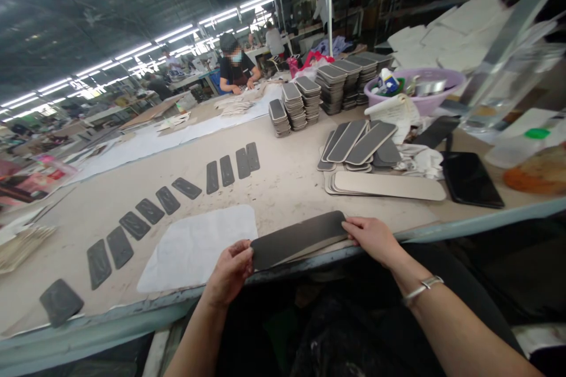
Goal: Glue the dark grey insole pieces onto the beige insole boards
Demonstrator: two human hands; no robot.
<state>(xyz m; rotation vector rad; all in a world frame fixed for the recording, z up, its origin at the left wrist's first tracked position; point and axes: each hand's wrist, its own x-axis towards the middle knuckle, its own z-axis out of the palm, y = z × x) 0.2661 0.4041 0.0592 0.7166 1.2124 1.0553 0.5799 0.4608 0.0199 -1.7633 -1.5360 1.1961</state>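
A long dark grey strip (300,238) with rounded corners and a pale lower edge is stretched between my two hands, just over the table's front edge. My left hand (234,268) pinches its left end, thumb on top. At the opposite end, the fingers of my right hand (365,235) are closed on the corner. Beside my left hand lies a white sheet (198,244) on the table. Behind my right hand is a stack of long beige strips (389,185). Several short dark pieces (135,225) form a slanting row to the left.
Loose grey-faced pieces (360,141) overlap behind the beige strips. Tall stacks of pieces (292,106) stand farther back. A purple basin (435,103), a black phone (472,178) and a green-capped container (513,147) are on the right. A co-worker (236,65) works across the table.
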